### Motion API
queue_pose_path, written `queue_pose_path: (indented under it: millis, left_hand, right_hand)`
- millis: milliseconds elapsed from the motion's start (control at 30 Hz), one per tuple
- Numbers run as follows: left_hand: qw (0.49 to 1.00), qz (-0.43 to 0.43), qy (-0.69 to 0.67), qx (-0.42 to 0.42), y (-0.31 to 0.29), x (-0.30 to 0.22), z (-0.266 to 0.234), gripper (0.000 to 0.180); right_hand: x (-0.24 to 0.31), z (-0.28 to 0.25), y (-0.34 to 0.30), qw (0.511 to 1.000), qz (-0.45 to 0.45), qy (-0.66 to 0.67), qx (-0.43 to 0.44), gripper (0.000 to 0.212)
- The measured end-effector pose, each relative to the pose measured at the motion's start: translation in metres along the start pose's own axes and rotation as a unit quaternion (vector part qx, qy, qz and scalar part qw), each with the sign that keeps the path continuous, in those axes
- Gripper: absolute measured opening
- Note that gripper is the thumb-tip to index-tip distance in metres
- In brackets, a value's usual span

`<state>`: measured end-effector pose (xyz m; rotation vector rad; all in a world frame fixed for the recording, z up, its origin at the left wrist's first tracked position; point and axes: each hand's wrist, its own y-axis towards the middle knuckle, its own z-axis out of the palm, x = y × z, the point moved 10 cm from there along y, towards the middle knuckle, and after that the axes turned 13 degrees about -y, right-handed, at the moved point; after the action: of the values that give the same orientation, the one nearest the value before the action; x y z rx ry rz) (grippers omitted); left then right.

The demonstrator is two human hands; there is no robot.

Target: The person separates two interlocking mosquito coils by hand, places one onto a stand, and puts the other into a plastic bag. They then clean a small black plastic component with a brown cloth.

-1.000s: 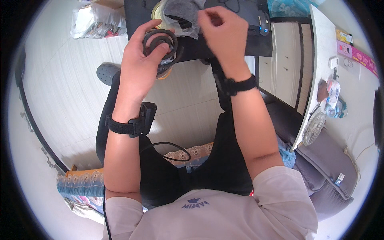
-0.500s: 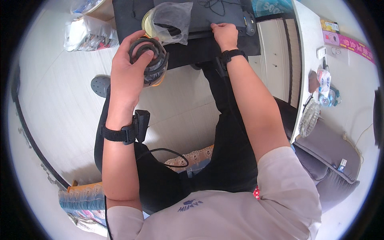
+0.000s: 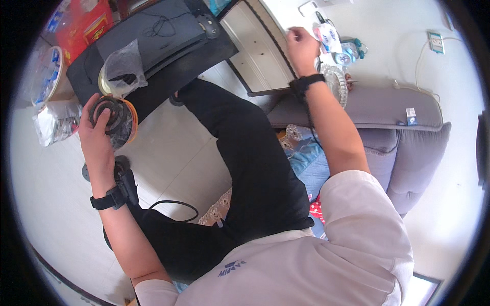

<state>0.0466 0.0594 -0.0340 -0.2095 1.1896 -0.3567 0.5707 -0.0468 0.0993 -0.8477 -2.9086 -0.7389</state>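
My left hand point(image 3: 97, 125) is closed on a dark grey mosquito coil point(image 3: 118, 116), a spiral with a clear, orange-edged round container point(image 3: 133, 122) behind it. Above that hand, on the black table, sits a pale yellow round tub point(image 3: 105, 84) with a clear plastic bag point(image 3: 125, 64) over it. My right hand point(image 3: 304, 51) is over the edge of the white table, its fingers curled together. Whether anything small is between them I cannot make out. Nearest to it are a white-and-blue soft pack point(image 3: 329, 36) and a clear glass ashtray point(image 3: 335, 86).
A flat black device point(image 3: 138, 38) with a thin cable and a mouse point(image 3: 209, 28) lies on the black table point(image 3: 168, 81). Left of it stand a white bucket point(image 3: 60, 76) and a silvery bag point(image 3: 53, 122). A grey sofa point(image 3: 357, 107) is at the right.
My view has turned to the right. My right hand has left the black table's edge and moved right to the white table. My left hand still holds the mosquito coil.
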Motion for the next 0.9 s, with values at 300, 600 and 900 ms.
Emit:
queue_pose_path:
  millis: [300, 600, 900]
  left_hand:
    - [0.999, -0.02, 0.02, 0.03, -0.001, 0.016, 0.016, 0.039]
    - [0.998, -0.02, 0.034, 0.038, -0.001, 0.018, 0.012, 0.039]
    - [0.998, -0.012, 0.03, 0.046, -0.003, 0.015, 0.015, 0.039]
  right_hand:
    - [-0.197, -0.031, -0.009, 0.905, 0.122, -0.328, 0.244, 0.043]
    - [-0.178, -0.016, -0.029, 0.901, 0.181, -0.287, 0.272, 0.035]
    - [-0.19, -0.024, -0.018, 0.919, 0.131, -0.294, 0.227, 0.032]
